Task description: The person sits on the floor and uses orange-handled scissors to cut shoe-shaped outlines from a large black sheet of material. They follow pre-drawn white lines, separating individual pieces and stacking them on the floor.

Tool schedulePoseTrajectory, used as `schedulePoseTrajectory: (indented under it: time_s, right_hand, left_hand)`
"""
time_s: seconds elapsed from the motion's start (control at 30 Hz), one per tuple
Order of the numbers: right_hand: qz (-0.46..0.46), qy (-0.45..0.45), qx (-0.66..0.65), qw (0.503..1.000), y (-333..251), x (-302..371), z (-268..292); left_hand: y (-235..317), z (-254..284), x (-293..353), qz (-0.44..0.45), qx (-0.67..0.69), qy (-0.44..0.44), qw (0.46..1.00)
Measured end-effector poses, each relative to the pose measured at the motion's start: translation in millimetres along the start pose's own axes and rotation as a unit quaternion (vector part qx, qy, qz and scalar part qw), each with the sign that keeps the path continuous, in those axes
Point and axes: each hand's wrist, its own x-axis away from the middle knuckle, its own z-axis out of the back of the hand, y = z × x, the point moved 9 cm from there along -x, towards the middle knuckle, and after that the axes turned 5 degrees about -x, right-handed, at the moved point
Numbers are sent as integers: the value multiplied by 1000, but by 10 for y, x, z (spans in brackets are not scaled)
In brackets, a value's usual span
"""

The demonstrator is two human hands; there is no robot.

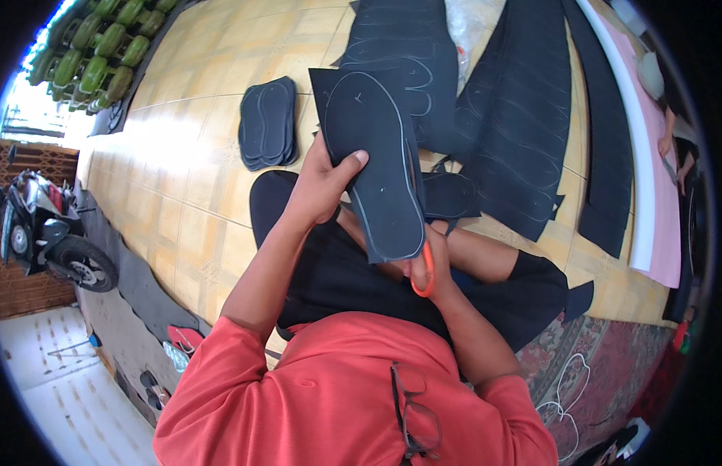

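My left hand point(322, 186) grips a black foam piece point(380, 155) by its left edge, with the thumb on top and the fingers hidden underneath. A pale shoe-sole outline is drawn on the piece, which is held up over my crossed legs. At its lower right edge my right hand point(446, 268) is closed around orange-handled scissors point(431, 268). Their blades are mostly hidden by the foam. Left of the piece, a stack of cut black soles point(268, 124) lies on the tiled floor.
Large black sheets point(524, 132) with sole outlines cover the floor ahead. At the far right, another person's hand point(666, 146) is beside a pink sheet point(648, 155). A motorbike point(58, 233) and green gas cylinders point(105, 54) stand left. A white cable point(563, 404) crosses the patterned carpet point(609, 357).
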Motion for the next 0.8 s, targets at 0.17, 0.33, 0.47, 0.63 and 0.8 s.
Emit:
schedulePoseTrajectory:
  time_s: [0.17, 0.33, 0.47, 0.63, 0.8]
  right_hand:
    - [-136, 81, -93, 983, 445, 47, 93]
    - [12, 14, 57, 998, 0, 5, 38]
    - [-110, 54, -10, 992, 230, 15, 86]
    - [-202, 88, -117, 968, 323, 0, 74]
    - [-203, 18, 51, 978, 182, 9, 139]
  left_hand:
    - [-38, -158, 128, -23, -39, 19, 999]
    - [-112, -147, 146, -11, -6, 41, 999]
    - [-225, -138, 168, 19, 5, 47, 999]
    - [-299, -174, 269, 44, -3, 22, 999]
    - [-219, -99, 232, 55, -24, 1, 998]
